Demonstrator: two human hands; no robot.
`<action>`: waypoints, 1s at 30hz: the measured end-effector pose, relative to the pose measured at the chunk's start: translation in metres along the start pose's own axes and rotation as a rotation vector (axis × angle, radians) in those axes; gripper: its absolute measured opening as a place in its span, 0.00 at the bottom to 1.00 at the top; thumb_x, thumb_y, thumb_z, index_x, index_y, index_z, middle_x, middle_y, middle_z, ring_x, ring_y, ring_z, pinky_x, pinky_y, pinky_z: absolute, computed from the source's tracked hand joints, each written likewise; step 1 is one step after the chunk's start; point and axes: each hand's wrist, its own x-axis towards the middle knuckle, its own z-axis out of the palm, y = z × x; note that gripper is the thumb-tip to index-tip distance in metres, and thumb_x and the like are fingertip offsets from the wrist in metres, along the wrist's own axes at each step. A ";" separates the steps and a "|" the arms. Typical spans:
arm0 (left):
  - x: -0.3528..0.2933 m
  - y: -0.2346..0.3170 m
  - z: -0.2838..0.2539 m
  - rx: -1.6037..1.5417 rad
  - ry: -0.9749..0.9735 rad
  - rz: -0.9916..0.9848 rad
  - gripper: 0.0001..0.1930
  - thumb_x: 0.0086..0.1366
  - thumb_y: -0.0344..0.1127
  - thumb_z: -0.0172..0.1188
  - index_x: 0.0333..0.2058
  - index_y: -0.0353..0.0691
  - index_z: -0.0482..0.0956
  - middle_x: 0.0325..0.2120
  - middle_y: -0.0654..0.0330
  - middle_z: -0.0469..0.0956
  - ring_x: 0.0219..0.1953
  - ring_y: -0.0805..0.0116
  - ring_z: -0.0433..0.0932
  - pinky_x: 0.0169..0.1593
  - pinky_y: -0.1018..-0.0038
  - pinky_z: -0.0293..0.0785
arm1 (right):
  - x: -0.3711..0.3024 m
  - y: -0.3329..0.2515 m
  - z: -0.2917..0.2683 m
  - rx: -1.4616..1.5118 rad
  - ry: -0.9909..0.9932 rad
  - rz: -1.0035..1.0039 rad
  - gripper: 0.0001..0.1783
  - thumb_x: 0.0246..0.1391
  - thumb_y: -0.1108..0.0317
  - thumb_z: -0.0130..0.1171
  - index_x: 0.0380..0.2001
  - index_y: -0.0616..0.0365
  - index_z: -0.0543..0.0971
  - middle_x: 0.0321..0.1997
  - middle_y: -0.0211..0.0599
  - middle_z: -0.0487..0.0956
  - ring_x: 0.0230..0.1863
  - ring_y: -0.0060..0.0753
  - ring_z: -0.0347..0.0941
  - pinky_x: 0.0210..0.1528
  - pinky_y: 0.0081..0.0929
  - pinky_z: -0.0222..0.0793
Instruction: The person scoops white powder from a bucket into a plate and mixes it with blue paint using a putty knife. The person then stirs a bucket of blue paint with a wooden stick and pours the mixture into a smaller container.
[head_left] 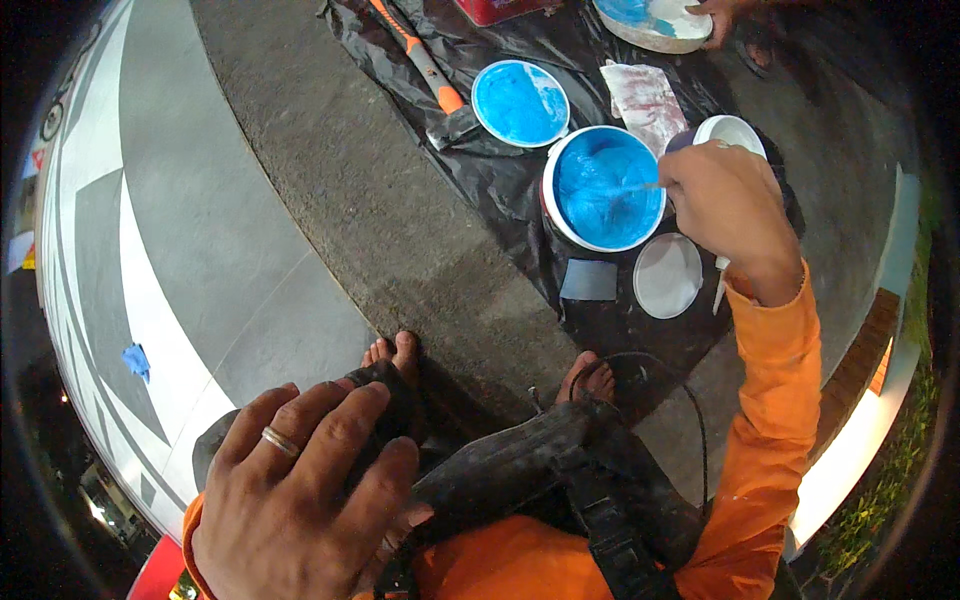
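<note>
Left hand [300, 490] rests spread flat, fingers apart; right hand [725, 205] reaches forward, fisted.

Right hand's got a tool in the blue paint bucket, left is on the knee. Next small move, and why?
Probably sweep the stick once around inside the bucket. The right hand grips it with the tip sunk in blue paint whose surface looks streaked. The left hand rests on the knee, away from the bucket.

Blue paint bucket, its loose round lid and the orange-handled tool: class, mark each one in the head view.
blue paint bucket [604, 190], head view, on the blue paint inside it.
loose round lid [519, 103], head view, on its blue-smeared middle.
orange-handled tool [420, 55], head view, midway along the handle.
</note>
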 end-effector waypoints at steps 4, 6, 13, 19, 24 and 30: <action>0.002 -0.002 0.000 -0.024 0.005 0.012 0.23 0.59 0.53 0.63 0.40 0.37 0.79 0.46 0.44 0.78 0.46 0.41 0.79 0.50 0.48 0.74 | 0.011 0.010 0.023 0.017 0.083 0.103 0.07 0.47 0.71 0.59 0.29 0.56 0.84 0.32 0.49 0.84 0.34 0.52 0.82 0.36 0.47 0.76; 0.002 -0.001 0.000 -0.024 0.005 0.006 0.23 0.59 0.53 0.63 0.40 0.37 0.79 0.46 0.44 0.78 0.46 0.41 0.79 0.50 0.48 0.74 | 0.025 0.001 0.036 0.005 0.036 0.166 0.07 0.48 0.71 0.59 0.30 0.57 0.84 0.34 0.51 0.84 0.35 0.53 0.83 0.36 0.48 0.77; -0.002 -0.001 -0.002 -0.009 -0.034 0.004 0.23 0.59 0.54 0.63 0.40 0.38 0.79 0.46 0.45 0.78 0.47 0.40 0.79 0.50 0.48 0.74 | 0.015 -0.014 0.050 0.070 -0.088 0.023 0.07 0.51 0.71 0.57 0.30 0.54 0.84 0.32 0.48 0.83 0.36 0.53 0.81 0.38 0.49 0.75; 0.000 0.002 0.001 -0.007 0.009 0.018 0.23 0.59 0.55 0.63 0.40 0.38 0.79 0.46 0.45 0.78 0.46 0.41 0.79 0.50 0.49 0.75 | 0.003 -0.015 0.011 -0.039 -0.025 -0.062 0.06 0.47 0.70 0.59 0.22 0.55 0.83 0.28 0.48 0.83 0.31 0.50 0.83 0.31 0.45 0.77; 0.002 0.004 0.000 -0.015 0.016 0.008 0.23 0.60 0.55 0.62 0.40 0.38 0.80 0.46 0.45 0.79 0.46 0.41 0.80 0.49 0.49 0.75 | 0.036 -0.010 0.021 -0.111 0.140 -0.153 0.05 0.43 0.71 0.63 0.26 0.53 0.85 0.28 0.42 0.83 0.34 0.47 0.82 0.32 0.42 0.75; 0.002 0.000 -0.003 0.022 -0.040 0.002 0.24 0.60 0.56 0.62 0.40 0.38 0.80 0.46 0.45 0.79 0.47 0.41 0.79 0.50 0.51 0.74 | 0.065 -0.008 0.016 -0.214 0.143 -0.122 0.05 0.41 0.72 0.64 0.25 0.55 0.86 0.30 0.46 0.84 0.33 0.48 0.83 0.33 0.42 0.78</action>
